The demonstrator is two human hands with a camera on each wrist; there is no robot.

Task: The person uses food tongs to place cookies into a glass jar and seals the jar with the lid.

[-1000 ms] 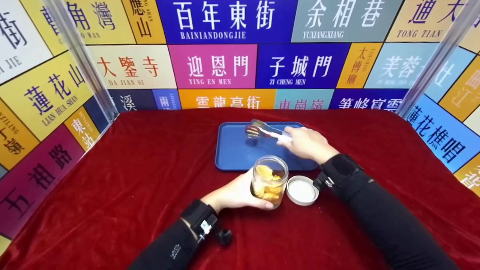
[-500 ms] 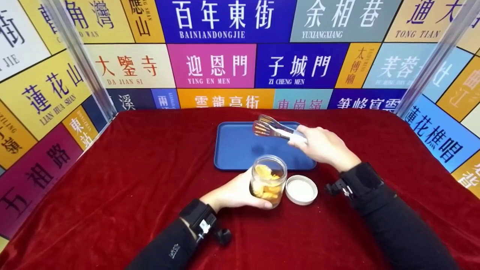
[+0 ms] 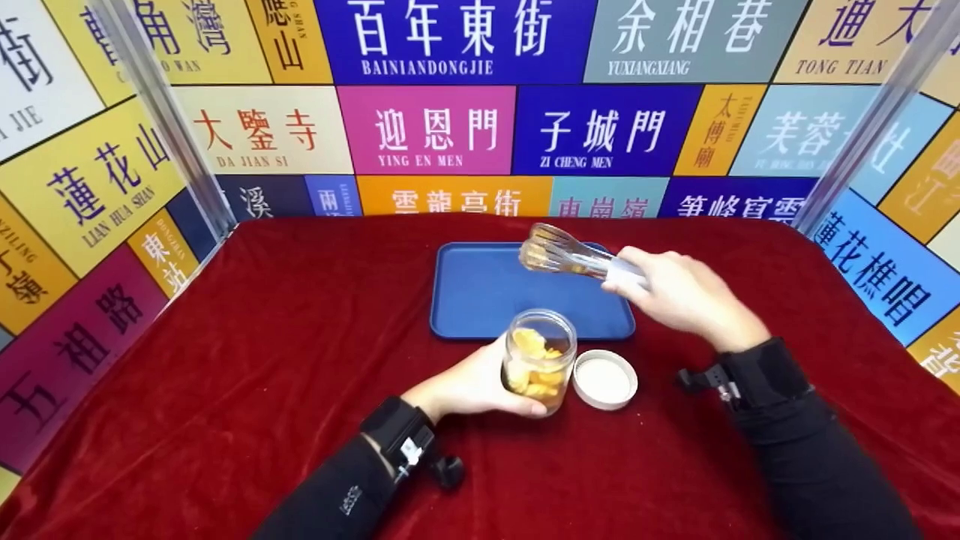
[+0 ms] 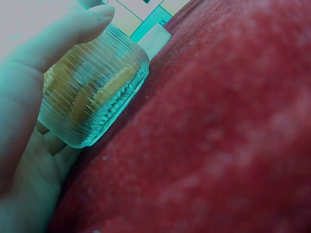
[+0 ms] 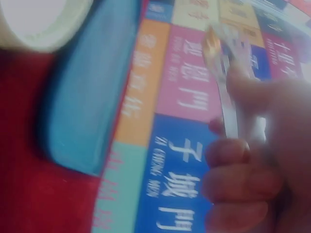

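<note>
My left hand (image 3: 471, 384) grips a clear, lidless glass jar (image 3: 537, 390) from its left side, thumb across the front. Thick yellow slices with wavy edges fill the lower part of it. In the left wrist view the ribbed wall of the jar (image 4: 104, 90) shows between thumb and fingers, its base close to the red cloth. My right hand (image 3: 679, 296) holds a pair of metal tongs (image 3: 577, 259) by the pale handle above the tray's right half, slotted heads pointing left. A golden tint shows on the heads; blur hides whether they pinch anything. The right wrist view has the tongs (image 5: 227, 92) upright in curled fingers.
A blue tray (image 3: 469, 296) lies behind the jar. The white round lid (image 3: 605, 379) rests inside-up just right of the jar. Red velvet cloth (image 3: 300, 322) covers the table, with printed sign panels (image 3: 431, 131) and metal posts around it.
My right hand has drawn the tongs to the right and slightly up, from over the tray's middle. The left hand, jar, lid and tray stay in place.
</note>
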